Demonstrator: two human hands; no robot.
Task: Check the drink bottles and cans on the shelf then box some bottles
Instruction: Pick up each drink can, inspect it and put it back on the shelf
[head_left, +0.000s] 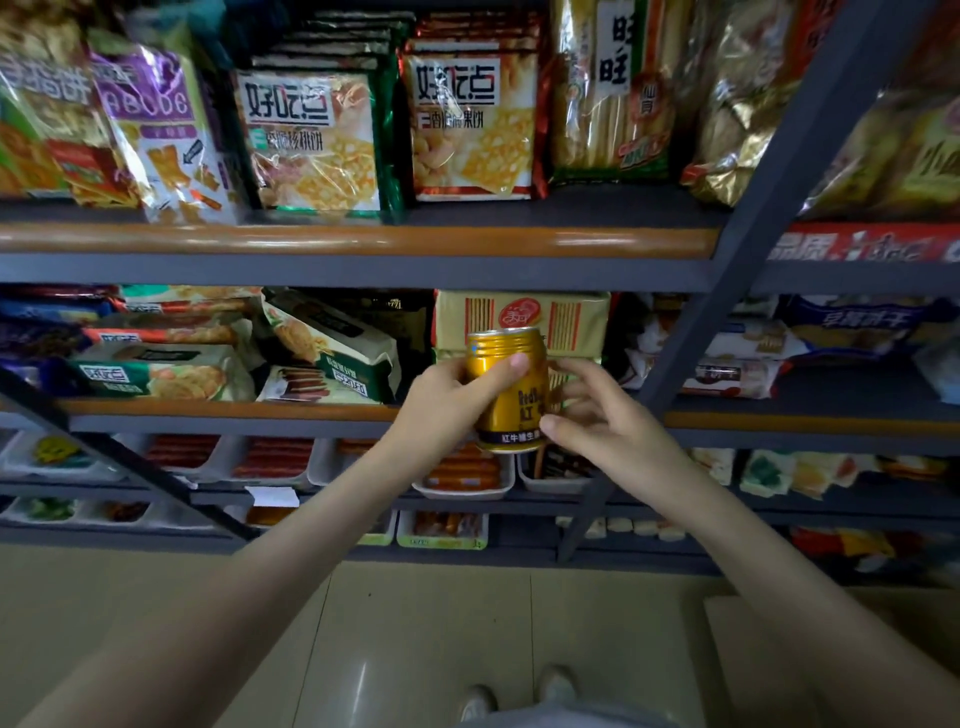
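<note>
- Between left hand (441, 402) and right hand (602, 423), before the middle shelf (234, 410): can (514, 410).
- Above, on the top shelf (363, 241): snack bags (311, 140).
- Below: sausage trays (462, 480).

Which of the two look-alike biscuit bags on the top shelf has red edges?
The right-hand biscuit bag, beside the tall striped pack; its left twin is green-edged.

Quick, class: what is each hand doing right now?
Left hand: grips the gold metal drink can.
Right hand: fingers curled round the same can.
</note>
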